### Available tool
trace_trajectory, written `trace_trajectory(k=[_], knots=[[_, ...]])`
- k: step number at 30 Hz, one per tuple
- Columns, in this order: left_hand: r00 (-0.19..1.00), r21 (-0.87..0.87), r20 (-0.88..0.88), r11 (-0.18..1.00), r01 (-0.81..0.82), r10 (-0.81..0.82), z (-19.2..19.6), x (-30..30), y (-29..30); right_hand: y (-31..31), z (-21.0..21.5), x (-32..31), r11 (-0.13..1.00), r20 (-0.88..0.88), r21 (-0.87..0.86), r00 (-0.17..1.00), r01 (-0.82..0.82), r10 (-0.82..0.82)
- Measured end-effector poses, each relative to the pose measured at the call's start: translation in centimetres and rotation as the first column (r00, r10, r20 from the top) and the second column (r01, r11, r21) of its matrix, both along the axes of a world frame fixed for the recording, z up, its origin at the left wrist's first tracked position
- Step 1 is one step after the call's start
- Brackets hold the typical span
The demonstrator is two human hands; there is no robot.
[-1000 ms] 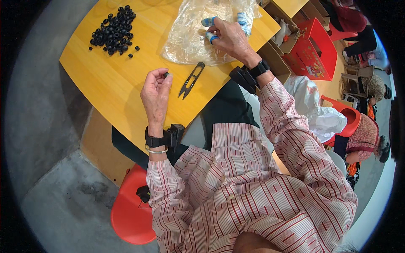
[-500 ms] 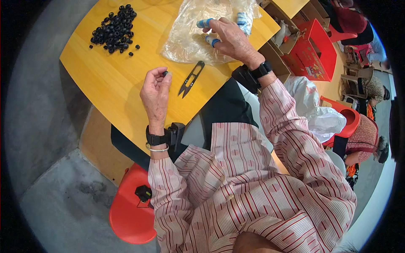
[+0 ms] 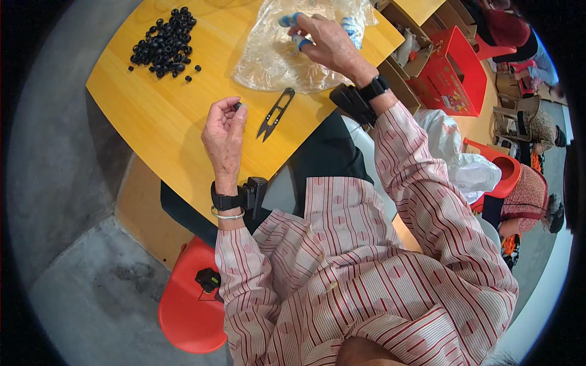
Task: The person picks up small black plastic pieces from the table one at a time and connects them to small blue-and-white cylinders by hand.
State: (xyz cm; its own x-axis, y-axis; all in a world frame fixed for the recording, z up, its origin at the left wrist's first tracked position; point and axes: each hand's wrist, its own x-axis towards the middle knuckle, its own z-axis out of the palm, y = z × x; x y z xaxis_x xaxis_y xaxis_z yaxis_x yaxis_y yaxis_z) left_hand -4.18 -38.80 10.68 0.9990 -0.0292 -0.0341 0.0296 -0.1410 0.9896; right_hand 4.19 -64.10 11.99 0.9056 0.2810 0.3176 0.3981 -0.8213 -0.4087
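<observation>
My left hand (image 3: 224, 131) is closed, pinching a small black ring-shaped piece (image 3: 237, 106) between thumb and fingers above the table. Blue-and-white wraps (image 3: 300, 41) cover fingertips of my right hand (image 3: 332, 46), which is over a crumpled clear plastic bag (image 3: 262, 64). Its thumb and forefinger are apart, and I see nothing between them. Between my hands, black thread snips (image 3: 276, 114) lie with their points toward me. A heap of similar small black pieces (image 3: 165, 44) is spread on the far left of the yellow table (image 3: 152, 116).
Cardboard boxes (image 3: 400, 76) and a red box (image 3: 448, 73) stand to the right of the table. A white plastic sack (image 3: 467, 171) lies near a red stool (image 3: 506, 171). Another red stool (image 3: 189, 305) is at lower left. Other people sit at the far right.
My right hand has shifted slightly up and left over the plastic bag, its wrist turning a little. My left hand still holds the black piece in nearly the same place.
</observation>
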Motion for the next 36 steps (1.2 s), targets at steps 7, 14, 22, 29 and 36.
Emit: trace_trajectory(k=[7, 14, 22, 29, 36], knots=[[1.000, -0.016, 0.001, 1.000, -0.006, 0.006, -0.1, -0.1, 0.0, 1.1, 0.5, 2.2, 0.999, 0.094, -0.043, 0.995, -0.025, 0.029], [1.000, 0.002, 0.011, 1.000, -0.012, 0.012, -0.1, 0.0, 0.0, 2.0, 2.2, 0.2, 0.998, 0.271, -0.021, 0.960, -0.062, 0.066], [1.000, -0.019, 0.016, 1.000, -0.024, 0.024, 0.0, -0.1, -0.1, 3.3, 0.1, 3.3, 0.966, 0.059, -0.222, 0.991, 0.130, -0.120], [0.999, -0.155, -0.019, 0.987, -0.029, 0.026, -0.9, -0.1, 0.4, 3.2, 0.9, 2.0, 0.985, -0.050, -0.079, 0.987, 0.151, -0.155], [1.000, -0.249, 0.009, 0.968, 0.021, -0.020, -0.5, -1.1, 0.5, 1.1, 1.7, -3.1, 0.994, 0.027, 0.064, 0.996, 0.084, -0.085]])
